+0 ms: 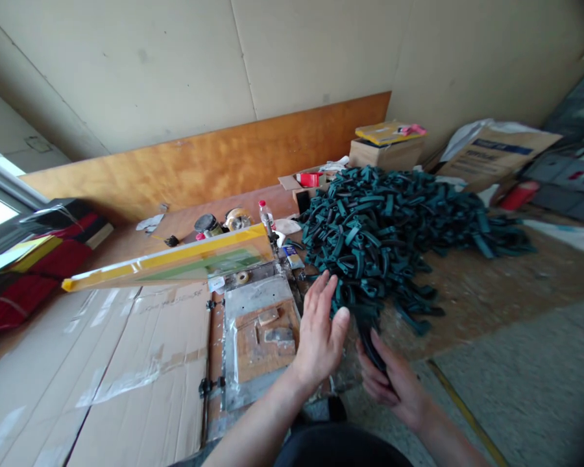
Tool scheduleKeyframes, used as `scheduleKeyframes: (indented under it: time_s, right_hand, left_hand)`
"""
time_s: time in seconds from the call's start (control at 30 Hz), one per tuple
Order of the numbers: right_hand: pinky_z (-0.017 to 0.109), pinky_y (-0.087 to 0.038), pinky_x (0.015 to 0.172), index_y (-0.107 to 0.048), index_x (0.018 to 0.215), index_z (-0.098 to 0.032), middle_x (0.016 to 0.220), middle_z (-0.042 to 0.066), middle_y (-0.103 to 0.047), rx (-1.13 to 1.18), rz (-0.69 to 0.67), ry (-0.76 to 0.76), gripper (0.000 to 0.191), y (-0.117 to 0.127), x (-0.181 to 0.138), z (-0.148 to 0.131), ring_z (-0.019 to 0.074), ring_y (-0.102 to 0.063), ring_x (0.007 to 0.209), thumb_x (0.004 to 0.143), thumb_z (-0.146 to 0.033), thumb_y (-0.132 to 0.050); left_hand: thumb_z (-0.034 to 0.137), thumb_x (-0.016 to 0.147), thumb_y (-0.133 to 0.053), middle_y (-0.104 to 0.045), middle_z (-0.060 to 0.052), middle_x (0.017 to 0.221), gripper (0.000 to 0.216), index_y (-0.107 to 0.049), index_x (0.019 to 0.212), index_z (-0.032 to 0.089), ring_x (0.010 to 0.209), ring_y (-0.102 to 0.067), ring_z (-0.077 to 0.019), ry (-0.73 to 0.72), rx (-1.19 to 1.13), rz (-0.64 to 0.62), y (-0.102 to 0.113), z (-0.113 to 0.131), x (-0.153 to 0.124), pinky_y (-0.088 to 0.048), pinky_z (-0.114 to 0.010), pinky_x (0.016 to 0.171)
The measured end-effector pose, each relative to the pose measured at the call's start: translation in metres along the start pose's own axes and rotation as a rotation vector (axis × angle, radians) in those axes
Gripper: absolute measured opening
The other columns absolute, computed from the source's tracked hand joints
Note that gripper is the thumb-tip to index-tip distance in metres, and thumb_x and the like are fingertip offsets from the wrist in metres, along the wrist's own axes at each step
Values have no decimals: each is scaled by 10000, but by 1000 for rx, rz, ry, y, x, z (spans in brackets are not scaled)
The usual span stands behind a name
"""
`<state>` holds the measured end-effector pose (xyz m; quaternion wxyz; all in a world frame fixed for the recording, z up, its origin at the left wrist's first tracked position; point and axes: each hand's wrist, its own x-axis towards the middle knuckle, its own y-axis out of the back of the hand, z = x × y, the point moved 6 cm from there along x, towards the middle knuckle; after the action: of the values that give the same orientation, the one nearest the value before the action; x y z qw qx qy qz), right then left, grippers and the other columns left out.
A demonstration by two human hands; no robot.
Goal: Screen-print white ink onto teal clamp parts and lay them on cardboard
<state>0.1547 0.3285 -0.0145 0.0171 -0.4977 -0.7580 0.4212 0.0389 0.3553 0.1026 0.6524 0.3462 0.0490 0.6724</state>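
Right hand (392, 383) closed round 1 dark handle-shaped part (372, 352), long axis slanting, far end toward green pile (370, 220); left hand (320, 327) open.

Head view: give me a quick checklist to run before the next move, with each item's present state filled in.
1. Right hand has a grip: ok, fingers closed around a dark piece.
2. Far end of that piece free of the green pile: cannot tell, it blends into the pile.
3. Left hand free: ok, open, with nothing visible in it.
4. Yellow-edged frame off the wooden board: ok, it is tilted up beyond it.
5. Wooden board bare: not ok, small blocks sit on it.
6. Blocks fixed down: cannot tell.
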Motion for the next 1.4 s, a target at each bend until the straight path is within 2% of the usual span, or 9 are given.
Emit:
scheduleKeyframes:
  time_s: [0.17, 0.4, 0.53, 0.67, 0.9, 1.03, 1.2, 1.3, 1.4]
  right_hand:
    - [163, -94, 327, -463, 669, -182, 410, -130, -221, 63, -132, -115, 526, -22, -3, 32, 0, -90, 310, 746, -678, -625]
    - [161, -125, 332, -507, 796, -201, 436, -128, -194, 194, -89, 86, 442, 14, -32, -8, 14, -85, 323, 833, -639, -553]
    - [163, -111, 321, -533, 798, -199, 420, -130, -194, 198, -84, 52, 438, 11, -25, -5, 15, -82, 308, 828, -635, -563]
    - [175, -95, 329, -463, 662, -191, 400, -120, -180, 82, -138, 25, 512, -5, -21, 7, 13, -91, 301, 828, -673, -520]
    - [217, -305, 426, -525, 818, -217, 492, -64, -402, -705, 118, 265, 397, 22, -30, -41, 86, -360, 420, 841, -613, -532]
    - [289, -446, 601, -565, 922, -243, 732, 20, -638, -1134, 397, 477, 355, 35, -19, -76, 192, -588, 658, 794, -572, -592]
    - [313, -489, 721, -573, 949, -229, 872, 36, -658, -1091, 338, 471, 369, 31, -1, -77, 226, -621, 839, 805, -568, -572]
    - [264, -474, 584, -552, 918, -226, 760, -3, -605, -829, 430, 450, 394, 47, 2, -83, 168, -586, 673, 783, -594, -596]
    - [216, -381, 455, -520, 952, -236, 618, -59, -488, -661, 498, 491, 386, 65, 11, -93, 111, -473, 502, 806, -588, -586]
  left_hand:
    - [460, 950, -362, -430, -21, 1483, 511, -378, 1436, 302, 1405, -305, -249, -219, 177, -210, -27, 22, 31, -213, -477, 1168]
    - [372, 975, -313, -654, -126, 1218, 438, -570, 1254, 152, 1166, -583, -223, 318, 175, -88, -30, -88, 29, -431, -379, 1026]
    - [388, 974, -322, -584, -102, 1323, 442, -515, 1309, 175, 1265, -495, -195, 74, 38, -14, -29, -36, 21, -370, -373, 1092]
    - [461, 940, -380, -589, -63, 1328, 464, -524, 1322, 239, 1288, -474, -210, -297, -18, -231, -48, 21, 22, -318, -363, 1126]
    - [478, 973, -255, -739, -63, 970, 485, -626, 1120, 202, 937, -679, -202, 492, -56, 1, -18, -96, 22, -511, -303, 836]
    - [438, 983, -254, -635, -83, 1263, 483, -568, 1260, 196, 1199, -558, -204, 237, -7, 21, -4, -71, 8, -437, -356, 1016]
    - [563, 910, -385, -261, -147, 1555, 743, -227, 1498, 139, 1455, -134, -309, -327, 432, -144, -38, -16, -18, -176, -524, 1169]
    - [625, 879, -390, -441, -148, 1461, 770, -304, 1467, 135, 1429, -231, -316, -421, 510, -295, -67, -22, -51, -176, -542, 1161]
    - [638, 883, -368, -738, -93, 1005, 676, -451, 1379, 188, 1083, -642, -222, -403, 401, -470, -82, -37, -89, -415, -413, 1047]
